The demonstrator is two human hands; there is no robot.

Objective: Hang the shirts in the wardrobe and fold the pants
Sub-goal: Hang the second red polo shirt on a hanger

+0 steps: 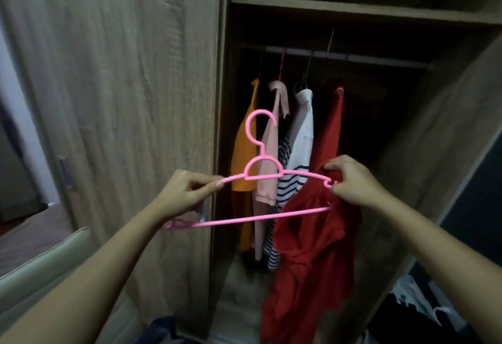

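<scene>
I hold a pink plastic hanger (pixel 264 178) level in front of the open wardrobe (pixel 353 12). My left hand (pixel 187 194) pinches its left shoulder end. My right hand (pixel 353 180) grips the right end together with a red shirt (pixel 307 256), which hangs down from that end, bunched and twisted. Inside, on the rail (pixel 353 57), hang an orange shirt (pixel 244 153), a pale pink shirt (pixel 270 159), a white shirt with a navy-striped part (pixel 301 132) and another red garment (pixel 332 126).
The wardrobe's left door (pixel 122 85) stands beside my left arm; the right door panel (pixel 448 126) angles outward. A shelf (pixel 353 8) runs above the rail. A pale cushioned edge (pixel 40 270) is at lower left. Dark and white clothes (pixel 418 311) lie at lower right.
</scene>
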